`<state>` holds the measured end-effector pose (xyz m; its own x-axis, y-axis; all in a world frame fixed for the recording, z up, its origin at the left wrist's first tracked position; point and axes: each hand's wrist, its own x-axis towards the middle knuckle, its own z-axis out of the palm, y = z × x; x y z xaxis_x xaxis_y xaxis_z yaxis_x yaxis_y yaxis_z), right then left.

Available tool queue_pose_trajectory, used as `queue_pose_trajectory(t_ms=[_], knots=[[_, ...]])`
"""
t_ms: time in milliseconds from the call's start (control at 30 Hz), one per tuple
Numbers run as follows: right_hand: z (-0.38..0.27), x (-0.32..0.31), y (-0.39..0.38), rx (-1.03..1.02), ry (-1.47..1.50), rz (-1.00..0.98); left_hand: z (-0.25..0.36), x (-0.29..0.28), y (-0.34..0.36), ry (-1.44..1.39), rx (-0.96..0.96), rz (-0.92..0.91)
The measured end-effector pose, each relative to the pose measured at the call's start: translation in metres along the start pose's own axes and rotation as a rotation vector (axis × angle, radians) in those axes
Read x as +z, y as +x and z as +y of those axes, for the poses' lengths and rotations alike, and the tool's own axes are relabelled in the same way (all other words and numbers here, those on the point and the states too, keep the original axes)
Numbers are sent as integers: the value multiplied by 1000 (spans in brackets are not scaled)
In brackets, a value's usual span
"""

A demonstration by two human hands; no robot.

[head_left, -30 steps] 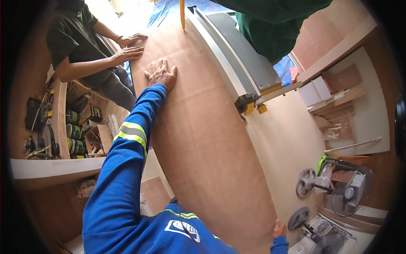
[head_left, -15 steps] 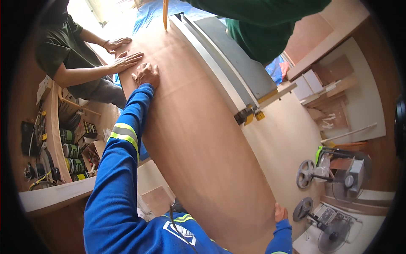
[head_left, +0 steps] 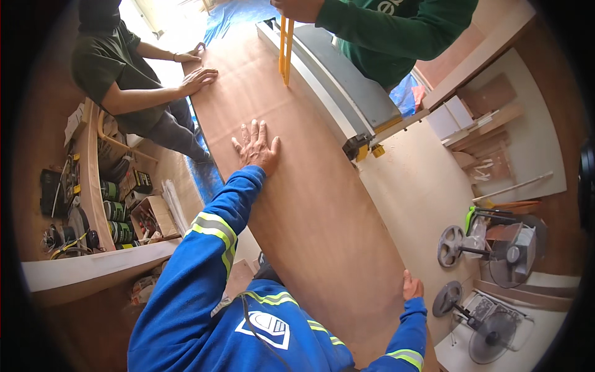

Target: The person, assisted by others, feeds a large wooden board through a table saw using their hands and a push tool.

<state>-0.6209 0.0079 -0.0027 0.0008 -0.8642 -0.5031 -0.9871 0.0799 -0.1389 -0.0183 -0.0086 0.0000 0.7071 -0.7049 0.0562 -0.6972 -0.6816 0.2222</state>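
While my left hand (head_left: pixel 257 149) lay flat on the wood panel (head_left: pixel 322 217), palm down, fingers spread, gripping nothing, my right hand (head_left: pixel 413 287) was at the panel's edge at 4 o'clock, fingers partly bent; couldn't tell if it had the edge pinched or just rested against it. Panel ran from 11 o'clock to 5 o'clock, left hand just off centre toward 10. A co-worker's hands (head_left: pixel 199 80) were on the far edge at about 11. A 2nd co-worker's hand (head_left: pixel 300 8) had an orange tool (head_left: pixel 286 53) over the panel at 12; couldn't tell if its tip touched. Long grey-and-silver unit (head_left: pixel 334 90) lay along the panel's side at 1 o'clock, contact unclear.

My read on the step: steadying the panel by hand. Next move called for even pressure from my left palm, a sure edge hold on my right, and a check with the 11 o'clock side before any shift; uneven pushing could've skewed it.
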Motion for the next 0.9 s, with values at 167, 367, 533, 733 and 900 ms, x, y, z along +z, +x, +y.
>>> queue_pose_trajectory(t_ms=[167, 367, 533, 733, 900], knots=[[-31, -4, -10, -59, 159, 78, -6, 1, 13, 13, 17, 9], [-35, 17, 22, -53, 67, 72, -17, -1, 46, 12, 2, 26], [-81, -1, 18, -54, 110, 81, -29, -1, 75, 26, 0, 26], [-115, -5, 30, -33, 86, 81, -45, 5, 110, 36, -6, 46], [-148, -8, 40, -58, 134, 69, -59, 7, 140, 30, -5, 54]])
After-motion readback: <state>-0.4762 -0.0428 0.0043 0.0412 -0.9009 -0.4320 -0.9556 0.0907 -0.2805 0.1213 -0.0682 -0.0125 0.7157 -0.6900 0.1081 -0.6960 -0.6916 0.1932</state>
